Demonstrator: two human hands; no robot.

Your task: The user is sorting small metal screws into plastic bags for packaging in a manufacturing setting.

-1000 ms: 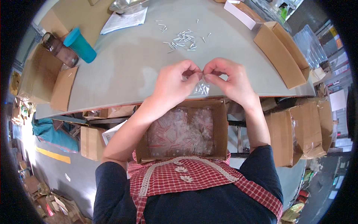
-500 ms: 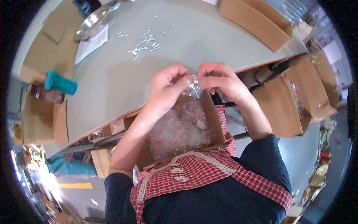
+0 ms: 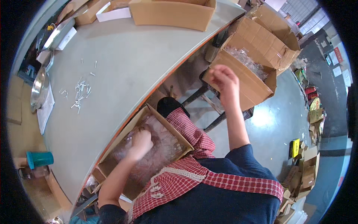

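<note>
My left hand (image 3: 141, 143) reaches down into an open cardboard box (image 3: 173, 130) on my lap, full of small clear plastic bags (image 3: 160, 158) with reddish marks. Motion smears that hand, and its fingertips blend into the bags. Out to the right, my right hand (image 3: 225, 78) is raised beside a larger carton (image 3: 242, 84) that holds clear plastic packets (image 3: 248, 61). The fingers of this hand are curled together and slightly blurred; whatever they may hold is hidden. On the grey table lie several small silvery pins (image 3: 81, 89) in a loose scatter.
A long brown cardboard tray (image 3: 171, 16) and a white box (image 3: 113, 14) stand along the table's far side. Metal bowls (image 3: 39, 89), a paper sheet (image 3: 45, 112) and a teal cup (image 3: 40, 159) are at the left. A stool (image 3: 212, 102) supports the carton.
My hands have parted from the clear bag they pinched together. The left dropped into the lap box; the right swung out toward the carton. My view has turned right.
</note>
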